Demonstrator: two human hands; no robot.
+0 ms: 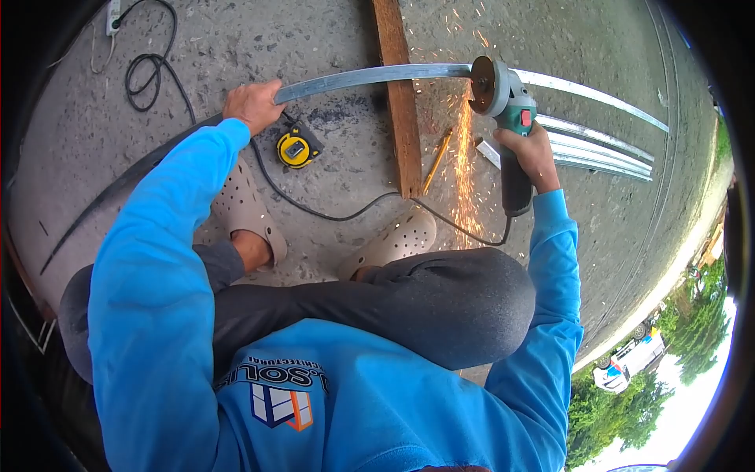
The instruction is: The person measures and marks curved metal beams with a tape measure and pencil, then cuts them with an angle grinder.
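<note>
My left hand [253, 107] is closed around the near end of a long metal strip [354, 77], which lies across a wooden beam [403, 118]. In my right hand [535, 156] is a green and grey angle grinder [515, 114], gripped by its dark handle. Its brown disc [483, 79] meets the strip just right of the beam, and orange sparks [464, 173] stream down toward my feet and a few upward. A yellow tape measure [296, 149] lies on the ground below my left hand. Between beam and sparks rests a yellow pencil [437, 161].
A black cord [330, 216] runs from the grinder past my clogs [397, 240]. Several metal strips [602, 153] lie at the right, near a small metal piece [489, 153]. A white power strip [112, 17] is at upper left. A vehicle [629, 362] stands far right.
</note>
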